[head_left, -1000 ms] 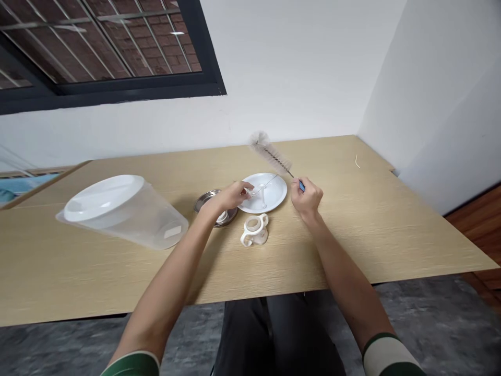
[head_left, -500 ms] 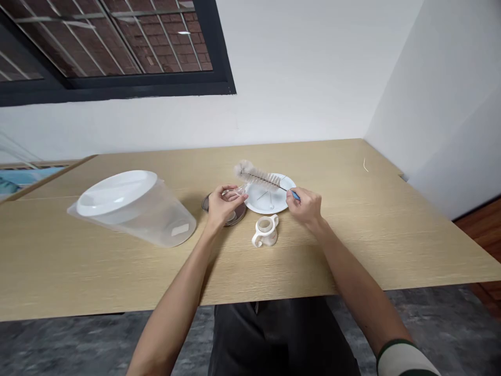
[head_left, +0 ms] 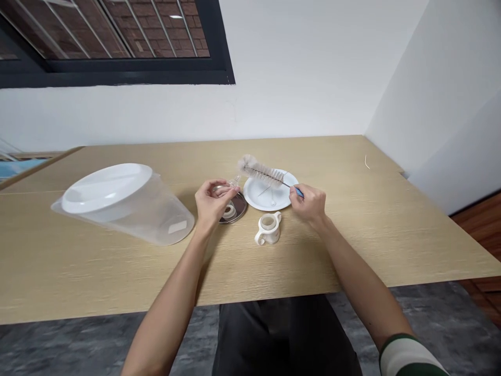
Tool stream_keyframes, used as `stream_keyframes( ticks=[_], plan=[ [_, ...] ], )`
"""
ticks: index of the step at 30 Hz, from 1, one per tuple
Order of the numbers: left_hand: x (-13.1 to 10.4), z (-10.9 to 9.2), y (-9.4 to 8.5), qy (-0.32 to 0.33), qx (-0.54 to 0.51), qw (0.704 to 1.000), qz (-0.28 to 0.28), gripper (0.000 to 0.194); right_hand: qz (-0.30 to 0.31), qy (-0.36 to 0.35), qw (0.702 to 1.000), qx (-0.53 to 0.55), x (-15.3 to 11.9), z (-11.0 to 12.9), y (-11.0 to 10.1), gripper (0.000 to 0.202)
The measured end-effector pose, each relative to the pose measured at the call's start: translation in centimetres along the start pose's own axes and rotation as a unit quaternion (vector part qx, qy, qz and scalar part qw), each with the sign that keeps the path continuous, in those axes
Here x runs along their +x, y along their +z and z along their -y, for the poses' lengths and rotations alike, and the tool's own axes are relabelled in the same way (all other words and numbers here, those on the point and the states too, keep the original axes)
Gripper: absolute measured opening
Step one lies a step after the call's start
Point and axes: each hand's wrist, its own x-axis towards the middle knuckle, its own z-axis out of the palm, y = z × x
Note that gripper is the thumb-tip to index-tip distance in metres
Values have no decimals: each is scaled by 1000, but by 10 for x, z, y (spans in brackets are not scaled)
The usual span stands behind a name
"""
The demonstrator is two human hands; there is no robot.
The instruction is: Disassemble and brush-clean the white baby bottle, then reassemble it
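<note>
My right hand (head_left: 309, 202) is closed round the blue handle of a bottle brush (head_left: 263, 171). Its pale bristles reach left over a white plate (head_left: 256, 202), which carries a few thin items too small to name. Between the fingers and thumb of my left hand (head_left: 213, 201) is a clear bottle nipple (head_left: 235, 181), its tip pointing up and right beside the bristles. Below that hand lies a dark round tray (head_left: 239, 210) with a white ring (head_left: 229, 211) on it, partly hidden by the hand. A white two-handled bottle part (head_left: 268, 230) stands in front of the plate.
To the left, a large translucent pitcher (head_left: 156, 214) with a white lid (head_left: 107, 189) leans at an angle in view. A small pale strip (head_left: 366, 162) lies at the table's far right. The wooden table (head_left: 352, 245) ends before a white wall and a barred window (head_left: 136, 31).
My left hand has shifted slightly left with the nipple, showing more of the tray and the white ring. My right hand still holds the brush. The view has tilted down a little.
</note>
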Motion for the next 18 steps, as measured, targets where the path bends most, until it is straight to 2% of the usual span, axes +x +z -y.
stream_keyframes(
  ticks=[9, 18],
  plan=[
    [7, 1, -9, 25, -15, 999, -35, 49, -14, -6, 1000, -1, 6, 12, -9, 32],
    [9, 0, -16, 62, 10, 994, -93, 46, -41, -47, 998, 27, 10, 16, -18, 34]
  ],
)
